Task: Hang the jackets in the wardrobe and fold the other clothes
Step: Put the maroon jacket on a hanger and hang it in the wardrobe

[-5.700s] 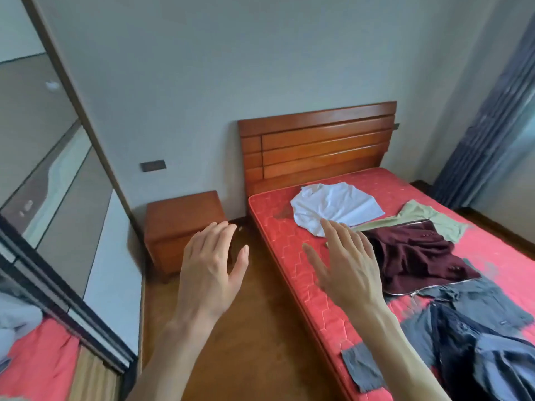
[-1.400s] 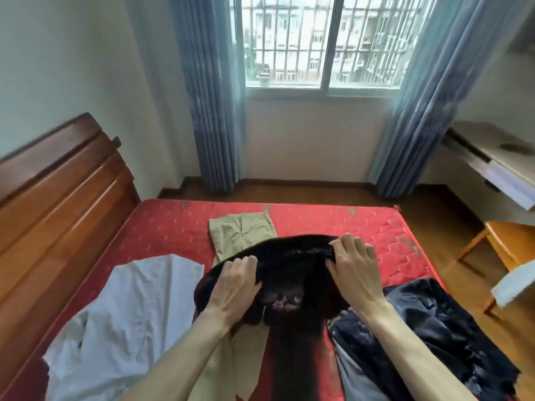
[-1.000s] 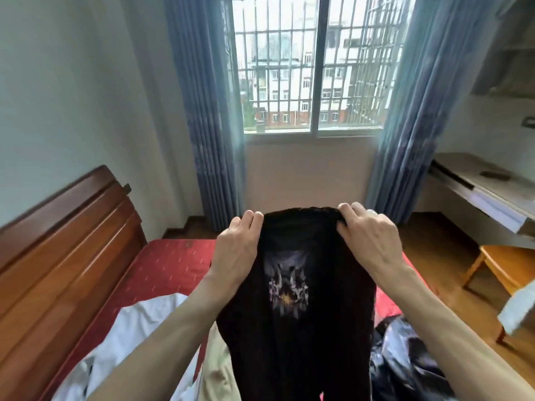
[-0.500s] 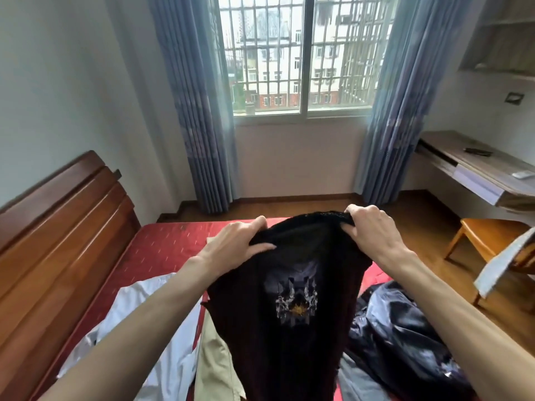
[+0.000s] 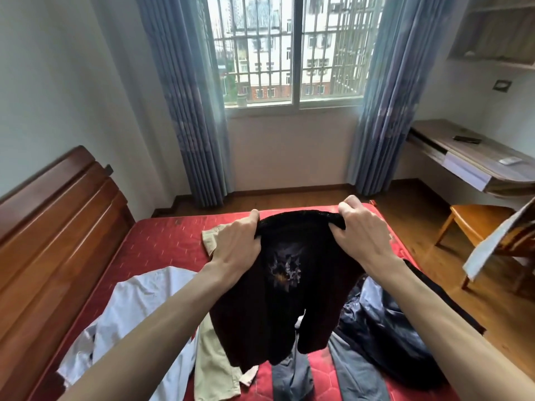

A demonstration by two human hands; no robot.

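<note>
While both the left hand [image 5: 236, 246] and right hand [image 5: 362, 231] grip the dark top [image 5: 289, 285] by its upper edge (fingers curled over it), nothing on the bed [image 5: 162, 244] looks folded yet.

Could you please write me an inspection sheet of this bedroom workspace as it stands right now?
Surface: red mattress, bare, on a bed with a wooden headboard.
Job's things: dark garment with a pale emblem, held up over the bed by its top edge; white shirt, khaki trousers, dark navy jacket and grey trousers lie unfolded on the mattress.
Clutter: two small items on the desk, too small to identify.
Grippers: left hand and right hand each grip the garment's top edge.
Cables: nothing seen.
Surroundings: barred window, blue curtains, wooden chair with something pale draped over it.
</note>
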